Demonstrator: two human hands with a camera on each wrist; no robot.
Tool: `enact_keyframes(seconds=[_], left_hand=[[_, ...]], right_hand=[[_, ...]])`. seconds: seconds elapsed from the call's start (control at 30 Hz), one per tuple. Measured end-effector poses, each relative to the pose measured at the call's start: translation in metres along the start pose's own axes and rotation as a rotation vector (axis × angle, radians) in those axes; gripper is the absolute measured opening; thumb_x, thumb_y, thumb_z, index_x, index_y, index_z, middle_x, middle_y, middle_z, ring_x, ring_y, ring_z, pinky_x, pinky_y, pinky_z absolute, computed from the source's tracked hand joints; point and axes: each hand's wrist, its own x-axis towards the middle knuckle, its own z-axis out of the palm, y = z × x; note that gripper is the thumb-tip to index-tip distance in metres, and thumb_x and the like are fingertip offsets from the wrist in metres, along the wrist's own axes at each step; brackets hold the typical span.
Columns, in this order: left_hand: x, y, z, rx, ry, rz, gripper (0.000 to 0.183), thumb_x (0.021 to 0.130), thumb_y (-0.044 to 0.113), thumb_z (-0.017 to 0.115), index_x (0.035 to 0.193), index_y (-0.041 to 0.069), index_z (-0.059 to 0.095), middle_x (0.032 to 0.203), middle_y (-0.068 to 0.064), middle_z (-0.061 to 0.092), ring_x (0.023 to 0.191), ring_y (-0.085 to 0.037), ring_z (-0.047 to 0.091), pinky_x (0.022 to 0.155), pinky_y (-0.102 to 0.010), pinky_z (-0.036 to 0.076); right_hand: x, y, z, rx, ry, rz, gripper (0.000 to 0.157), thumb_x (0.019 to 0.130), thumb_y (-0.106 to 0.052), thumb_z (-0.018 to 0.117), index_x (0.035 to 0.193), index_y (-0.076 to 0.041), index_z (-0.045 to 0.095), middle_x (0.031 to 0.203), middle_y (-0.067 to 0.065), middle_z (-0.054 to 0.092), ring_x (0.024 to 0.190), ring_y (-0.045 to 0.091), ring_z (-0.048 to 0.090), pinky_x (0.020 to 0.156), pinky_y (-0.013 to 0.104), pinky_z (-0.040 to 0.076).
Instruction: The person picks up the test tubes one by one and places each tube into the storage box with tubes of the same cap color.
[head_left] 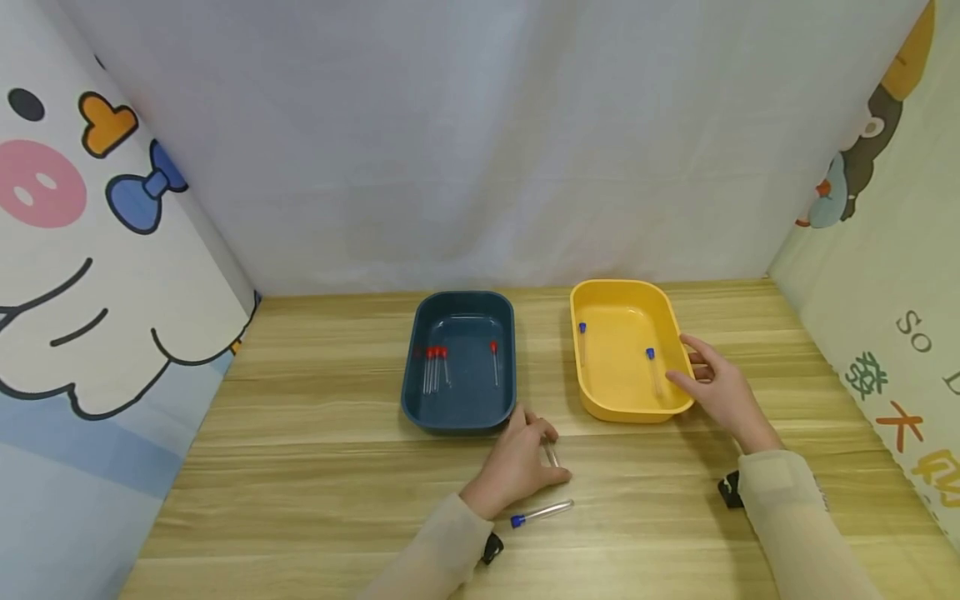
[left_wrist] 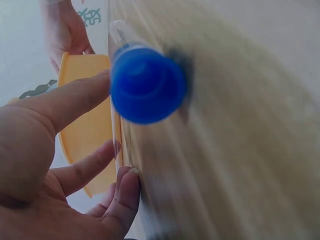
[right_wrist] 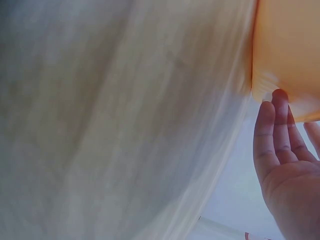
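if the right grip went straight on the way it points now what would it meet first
The yellow tray, at its right side. The right grip sits right by it; whether they touch is unclear.

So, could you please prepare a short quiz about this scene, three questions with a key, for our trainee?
1. How many blue-capped tubes lie in the yellow tray?
2. True or false: the red-capped tubes lie in the yellow tray.
3. Which hand touches the yellow tray?

Key:
1. Two.
2. False; they lie in the blue tray.
3. The right hand.
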Motion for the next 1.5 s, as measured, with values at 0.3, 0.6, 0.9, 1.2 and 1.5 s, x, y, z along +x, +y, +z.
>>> enact_keyframes(seconds=[0.3, 0.6, 0.9, 1.2, 1.5], left_hand=[[0.004, -0.002, -0.002, 0.013, -0.022, 0.033, 0.048, 0.073, 0.022, 0.095, 0.112, 0.005, 0.073, 0.144, -0.014, 0.050, 0.116, -0.025, 0.064, 0.103, -0.036, 0.054], [0.007, -0.007, -0.005, -0.029, -0.058, 0.084, 0.072, 0.070, 0.019, 0.097, 0.131, 0.003, 0.063, 0.132, -0.006, 0.056, 0.103, -0.016, 0.063, 0.089, -0.023, 0.054], [0.009, -0.007, -0.007, -0.023, -0.091, 0.060, 0.098, 0.066, 0.020, 0.099, 0.148, -0.001, 0.049, 0.138, -0.008, 0.054, 0.101, -0.013, 0.060, 0.090, -0.025, 0.052], [0.009, -0.007, -0.008, -0.121, -0.063, 0.074, 0.086, 0.072, 0.021, 0.096, 0.145, 0.004, 0.053, 0.130, -0.006, 0.057, 0.099, -0.012, 0.059, 0.087, -0.023, 0.050], [0.009, 0.008, -0.013, -0.182, -0.060, 0.126, 0.091, 0.073, 0.022, 0.095, 0.150, 0.008, 0.049, 0.138, -0.004, 0.053, 0.106, -0.016, 0.065, 0.095, -0.026, 0.055]], right_hand=[[-0.001, -0.002, 0.000, 0.012, -0.005, 0.013, 0.076, 0.102, -0.037, 0.065, 0.163, -0.010, 0.029, 0.142, 0.029, 0.050, 0.119, 0.036, 0.057, 0.075, 0.010, 0.050], [-0.001, -0.002, 0.000, 0.006, -0.005, 0.015, 0.076, 0.102, -0.037, 0.065, 0.163, -0.010, 0.029, 0.142, 0.029, 0.050, 0.117, 0.033, 0.057, 0.075, 0.010, 0.050], [-0.001, -0.002, 0.000, 0.006, -0.005, 0.016, 0.077, 0.102, -0.037, 0.064, 0.164, -0.010, 0.028, 0.142, 0.029, 0.050, 0.119, 0.036, 0.057, 0.075, 0.009, 0.050], [-0.001, -0.002, 0.001, 0.018, -0.013, 0.024, 0.078, 0.101, -0.039, 0.065, 0.164, -0.011, 0.028, 0.143, 0.030, 0.049, 0.121, 0.038, 0.056, 0.075, 0.009, 0.049], [-0.001, -0.002, 0.000, 0.006, 0.000, 0.007, 0.076, 0.102, -0.037, 0.065, 0.163, -0.010, 0.030, 0.142, 0.030, 0.051, 0.118, 0.038, 0.058, 0.074, 0.010, 0.050]])
